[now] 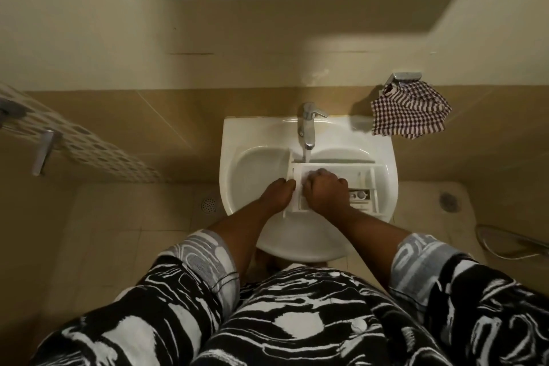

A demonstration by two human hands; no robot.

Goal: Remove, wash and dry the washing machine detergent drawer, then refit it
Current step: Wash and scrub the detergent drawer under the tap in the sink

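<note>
Here, your left hand (278,189) grips the drawer (372,181) over the sink (237,140), your right hand (326,188) curled inside, holding what I cannot tell.

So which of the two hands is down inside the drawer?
The right hand: it sits knuckles up inside the drawer, in its big compartment. The left hand only grips the left wall from outside.

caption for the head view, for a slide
Left hand holds the detergent drawer in the sink under the tap; right hand reaches inside it.
</note>
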